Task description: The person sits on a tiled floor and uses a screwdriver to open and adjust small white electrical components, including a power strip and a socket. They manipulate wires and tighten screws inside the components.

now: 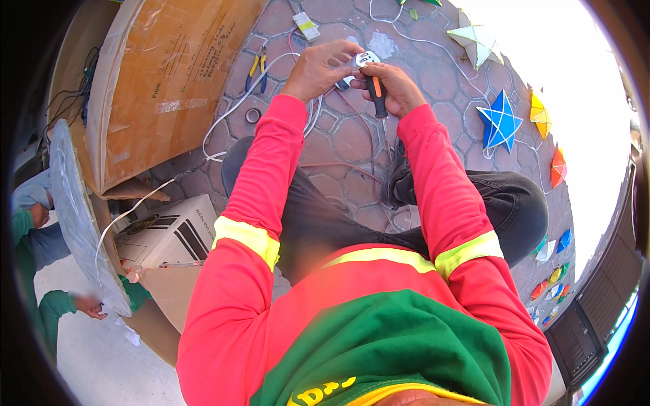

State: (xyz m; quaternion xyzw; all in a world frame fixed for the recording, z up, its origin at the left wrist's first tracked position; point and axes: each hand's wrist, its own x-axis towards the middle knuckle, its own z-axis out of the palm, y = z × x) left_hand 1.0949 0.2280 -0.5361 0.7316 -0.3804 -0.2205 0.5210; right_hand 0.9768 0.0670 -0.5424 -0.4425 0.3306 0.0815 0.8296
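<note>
Person sits on the paved floor [345,142], legs bent, red sleeves with yellow bands; landmark = big brown box [169,88]. Both hands right of the box, well apart from it, up off the floor. Left hand [321,71]: grip closed, thumb and fingertips pinching a small white round fitting [366,59] with dark holes in its face. Right hand [395,88]: grip closed on a screwdriver [376,95], black and orange handle, shaft pointing back toward the person; right thumb also at the fitting's edge. So fitting and screwdriver both right of the box, between the hands. Whether the fitting is wired: can't tell, fingers cover part of it.

Floor just right of the box: pliers [256,70] with yellow and blue handles, dark tape roll [253,115], looped white cable [233,108]. Past the pliers, farther right of the box, small pale block [307,27]. Thin red wire [359,111] well right of the box. Far right of the box, star lanterns: white [476,42], blue [500,123], yellow [539,115], orange-red [558,168].

On the box's near side, white carton [166,233] with black stripes, tilted. Left of that, a co-worker's hand [89,306], green sleeve, partly blurred.
</note>
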